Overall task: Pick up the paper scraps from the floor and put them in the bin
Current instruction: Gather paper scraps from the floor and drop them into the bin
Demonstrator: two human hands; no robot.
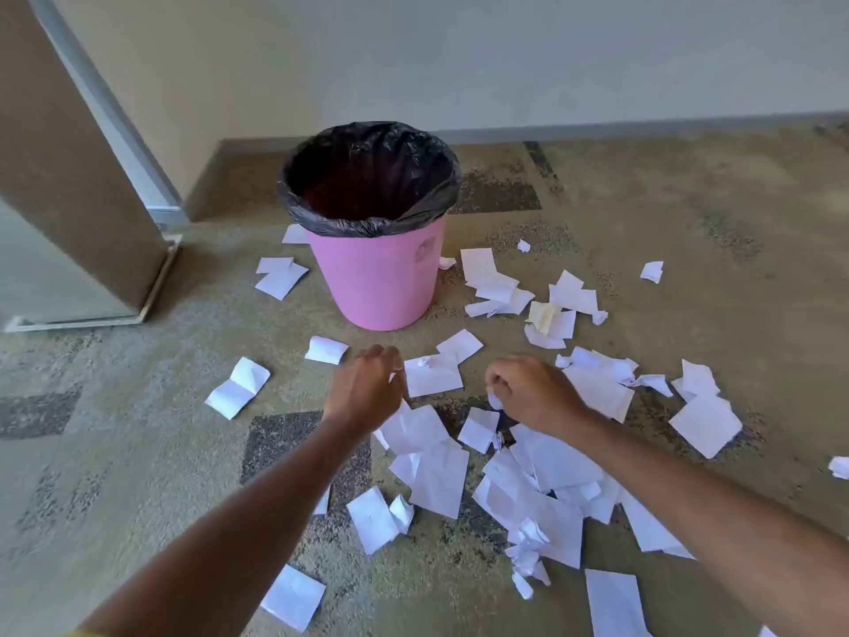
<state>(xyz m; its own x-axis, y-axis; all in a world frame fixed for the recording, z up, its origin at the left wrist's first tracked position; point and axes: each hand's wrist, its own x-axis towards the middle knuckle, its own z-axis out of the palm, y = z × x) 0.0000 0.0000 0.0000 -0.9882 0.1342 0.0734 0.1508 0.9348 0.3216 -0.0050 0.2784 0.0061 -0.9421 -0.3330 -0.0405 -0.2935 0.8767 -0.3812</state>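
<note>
- I am reaching both arms low over the carpet (138, 452), facing the bin (381, 282).
- My left grip (367, 383) is hovering with its fingers curled, just beside a flat sheet. A sliver of white is showing at the fingertips, and I cannot tell whether it is clamping paper.
- My right grip (528, 393) is curling inward and pinching a small scrap (494, 401) under its fingertips.
- The scraps (703, 422) are lying scattered on the floor in front of the bin and on both sides of it, thickest under my right arm.
- They are white, torn into rough rectangles. Some are folding over, a few are crumpling into balls, and one yellow piece (544, 314) is sitting among them.
- The bin is standing upright near the wall (505, 52), pink, with a black liner (367, 177) folding over its rim.
- A faint mark (425, 248) on its side is looking too blurred to read.
</note>
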